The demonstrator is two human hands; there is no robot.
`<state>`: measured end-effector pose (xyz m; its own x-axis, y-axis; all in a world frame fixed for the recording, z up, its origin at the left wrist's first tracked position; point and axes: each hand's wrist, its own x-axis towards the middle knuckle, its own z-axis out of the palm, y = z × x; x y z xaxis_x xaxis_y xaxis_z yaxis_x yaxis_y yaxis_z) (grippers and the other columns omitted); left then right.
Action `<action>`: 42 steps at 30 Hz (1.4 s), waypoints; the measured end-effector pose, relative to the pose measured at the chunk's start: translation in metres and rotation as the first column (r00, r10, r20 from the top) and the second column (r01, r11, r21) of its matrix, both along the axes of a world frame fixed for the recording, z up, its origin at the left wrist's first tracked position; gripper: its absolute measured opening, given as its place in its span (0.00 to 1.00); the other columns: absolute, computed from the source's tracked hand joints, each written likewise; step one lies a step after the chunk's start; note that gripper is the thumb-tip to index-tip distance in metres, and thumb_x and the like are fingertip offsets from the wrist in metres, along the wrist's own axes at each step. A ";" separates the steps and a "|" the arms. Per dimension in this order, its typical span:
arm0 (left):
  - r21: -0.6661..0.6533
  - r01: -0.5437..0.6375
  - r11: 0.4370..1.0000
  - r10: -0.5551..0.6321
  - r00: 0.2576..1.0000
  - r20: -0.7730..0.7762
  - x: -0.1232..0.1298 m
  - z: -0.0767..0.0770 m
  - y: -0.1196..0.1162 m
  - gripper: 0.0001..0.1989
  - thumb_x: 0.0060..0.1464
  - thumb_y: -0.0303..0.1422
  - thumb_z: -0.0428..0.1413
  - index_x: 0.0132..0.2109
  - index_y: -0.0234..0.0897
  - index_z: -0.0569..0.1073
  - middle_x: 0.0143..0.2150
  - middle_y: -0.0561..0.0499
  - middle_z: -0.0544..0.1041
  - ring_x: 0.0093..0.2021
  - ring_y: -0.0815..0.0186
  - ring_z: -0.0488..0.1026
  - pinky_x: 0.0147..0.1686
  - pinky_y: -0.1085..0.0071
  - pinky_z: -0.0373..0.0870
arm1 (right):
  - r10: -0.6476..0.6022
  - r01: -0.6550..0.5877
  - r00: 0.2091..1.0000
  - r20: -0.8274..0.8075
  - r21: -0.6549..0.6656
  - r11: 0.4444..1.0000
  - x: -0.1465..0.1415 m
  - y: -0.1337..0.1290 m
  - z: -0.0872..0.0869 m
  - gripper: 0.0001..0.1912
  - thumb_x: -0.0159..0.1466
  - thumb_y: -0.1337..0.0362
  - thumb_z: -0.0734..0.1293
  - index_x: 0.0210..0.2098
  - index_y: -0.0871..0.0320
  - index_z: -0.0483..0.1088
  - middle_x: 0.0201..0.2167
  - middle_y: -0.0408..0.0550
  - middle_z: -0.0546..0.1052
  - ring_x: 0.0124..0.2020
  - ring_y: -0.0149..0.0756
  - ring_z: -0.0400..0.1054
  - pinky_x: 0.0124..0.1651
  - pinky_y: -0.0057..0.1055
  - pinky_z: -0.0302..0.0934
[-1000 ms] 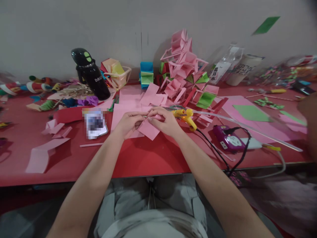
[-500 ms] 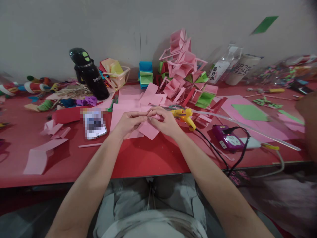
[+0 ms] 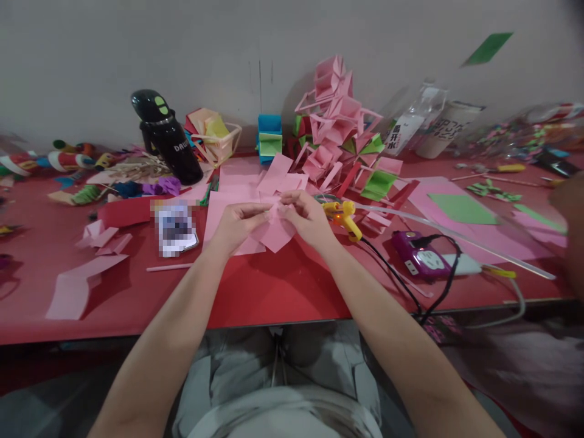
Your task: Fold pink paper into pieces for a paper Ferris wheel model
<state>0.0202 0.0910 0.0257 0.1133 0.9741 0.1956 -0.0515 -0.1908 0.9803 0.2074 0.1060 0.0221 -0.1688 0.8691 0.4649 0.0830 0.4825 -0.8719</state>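
Note:
Between my two hands is a small sheet of pink paper (image 3: 276, 236), its corner pointing toward me. My left hand (image 3: 237, 226) pinches its left side between thumb and fingers. My right hand (image 3: 306, 218) grips the upper right part, fingertips almost meeting those of the left. Just how the paper bends under the fingertips is hard to make out. Beneath it lie larger pink sheets (image 3: 219, 213) on the red table. Close to my right hand rests a yellow glue gun (image 3: 347, 222) with a small orange light on.
Behind my hands stands a pile of folded pink paper pieces (image 3: 337, 115). A black bottle (image 3: 168, 146) and a phone (image 3: 176, 228) are on the left. A purple power socket (image 3: 420, 255) with cables and a clear glue stick (image 3: 456, 237) lie right. Someone's arm (image 3: 572, 225) shows at the right edge.
My fingertips have drawn slightly apart, the right hand's fingers lifting a little. More of the small pink paper shows between them, and it has turned slightly. The glue gun has stayed put.

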 end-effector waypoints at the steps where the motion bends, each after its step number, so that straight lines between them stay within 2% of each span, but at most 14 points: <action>1: 0.024 -0.025 0.999 0.026 0.999 -0.019 -0.001 -0.001 0.000 0.18 0.44 0.39 0.71 0.44 0.39 0.84 0.46 0.43 0.84 0.47 0.55 0.78 0.50 0.61 0.73 | 0.000 -0.002 0.999 -0.044 -0.058 0.998 0.000 0.001 -0.001 0.16 0.59 0.54 0.72 0.43 0.54 0.73 0.39 0.48 0.79 0.41 0.38 0.72 0.47 0.40 0.67; 4: 0.055 -0.065 0.996 0.069 0.995 -0.070 -0.003 -0.002 0.001 0.18 0.46 0.39 0.70 0.45 0.39 0.84 0.45 0.44 0.84 0.47 0.55 0.79 0.49 0.60 0.73 | -0.013 -0.010 0.993 -0.120 -0.195 0.981 0.002 0.002 -0.001 0.16 0.58 0.51 0.73 0.39 0.55 0.75 0.36 0.48 0.80 0.38 0.38 0.73 0.44 0.38 0.68; 8: 0.050 -0.084 0.995 0.090 0.989 -0.117 -0.004 -0.001 0.001 0.17 0.47 0.37 0.69 0.45 0.38 0.84 0.45 0.44 0.84 0.46 0.57 0.79 0.48 0.63 0.74 | -0.089 0.068 0.991 -0.097 -0.201 0.977 0.004 0.003 0.000 0.13 0.58 0.53 0.73 0.34 0.57 0.76 0.32 0.47 0.80 0.35 0.36 0.73 0.44 0.36 0.67; 15: -0.031 -0.116 0.993 0.108 0.977 -0.183 -0.001 0.005 -0.003 0.14 0.46 0.35 0.67 0.41 0.37 0.84 0.39 0.45 0.84 0.40 0.59 0.78 0.42 0.65 0.74 | -0.159 0.161 0.986 0.046 -0.021 0.987 0.006 0.005 0.000 0.11 0.62 0.57 0.68 0.35 0.59 0.75 0.30 0.47 0.79 0.31 0.35 0.71 0.35 0.33 0.63; 21: -0.085 -0.111 0.990 0.094 0.979 -0.181 0.001 0.005 -0.002 0.16 0.43 0.36 0.67 0.41 0.36 0.84 0.35 0.47 0.82 0.32 0.64 0.73 0.35 0.68 0.69 | -0.243 0.225 0.962 0.124 0.142 0.964 0.003 0.002 0.000 0.09 0.65 0.60 0.65 0.36 0.59 0.74 0.28 0.46 0.77 0.27 0.33 0.68 0.34 0.32 0.60; 25: -0.144 -0.094 0.985 0.069 0.983 -0.170 0.000 0.006 -0.002 0.17 0.41 0.35 0.67 0.41 0.35 0.84 0.32 0.48 0.80 0.28 0.68 0.68 0.31 0.70 0.64 | -0.213 0.196 0.970 0.115 0.148 0.969 0.003 0.001 -0.003 0.07 0.65 0.61 0.65 0.36 0.58 0.73 0.31 0.46 0.78 0.30 0.34 0.70 0.36 0.32 0.62; 30: -0.226 -0.003 0.974 -0.021 0.994 -0.104 0.001 0.007 -0.004 0.12 0.42 0.34 0.67 0.37 0.36 0.83 0.27 0.53 0.74 0.27 0.71 0.64 0.29 0.72 0.61 | -0.113 0.102 0.987 0.116 0.098 0.990 0.002 0.000 -0.003 0.08 0.65 0.61 0.65 0.37 0.59 0.73 0.33 0.47 0.79 0.33 0.36 0.73 0.38 0.32 0.64; 32: -0.214 0.034 0.976 -0.059 0.992 -0.111 0.003 0.007 -0.006 0.12 0.44 0.38 0.68 0.36 0.36 0.82 0.28 0.53 0.74 0.27 0.71 0.64 0.28 0.73 0.60 | -0.098 0.086 0.988 0.120 0.103 0.991 0.002 0.000 -0.004 0.07 0.65 0.61 0.66 0.37 0.58 0.73 0.33 0.47 0.79 0.33 0.36 0.73 0.38 0.32 0.64; 36: -0.163 0.098 0.982 -0.118 0.986 -0.115 0.009 0.010 -0.011 0.18 0.44 0.45 0.70 0.36 0.36 0.82 0.31 0.50 0.76 0.29 0.70 0.66 0.28 0.73 0.61 | -0.080 0.059 0.986 0.149 0.135 0.989 0.000 -0.002 -0.004 0.06 0.65 0.62 0.65 0.36 0.57 0.72 0.32 0.46 0.79 0.32 0.35 0.73 0.39 0.33 0.64; 39: -0.177 0.088 0.980 -0.107 0.989 -0.104 0.010 0.010 -0.011 0.19 0.42 0.47 0.70 0.32 0.35 0.80 0.27 0.52 0.73 0.26 0.71 0.64 0.26 0.74 0.59 | -0.088 0.064 0.982 0.167 0.142 0.988 -0.001 -0.003 -0.004 0.06 0.66 0.61 0.65 0.37 0.56 0.72 0.33 0.46 0.79 0.33 0.36 0.74 0.39 0.33 0.65; 42: -0.164 0.078 0.983 -0.101 0.985 -0.138 0.008 0.008 -0.009 0.18 0.44 0.46 0.69 0.30 0.35 0.79 0.25 0.53 0.72 0.25 0.71 0.63 0.24 0.74 0.57 | -0.102 0.078 0.981 0.167 0.150 0.986 -0.002 -0.003 -0.003 0.07 0.66 0.59 0.65 0.37 0.56 0.72 0.34 0.46 0.80 0.35 0.36 0.74 0.40 0.34 0.65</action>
<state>0.0286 0.0821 0.0339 0.2174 0.9760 0.0152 0.0834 -0.0341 0.9959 0.2059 0.1033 0.0186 -0.1817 0.8118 0.5549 0.2756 0.5838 -0.7637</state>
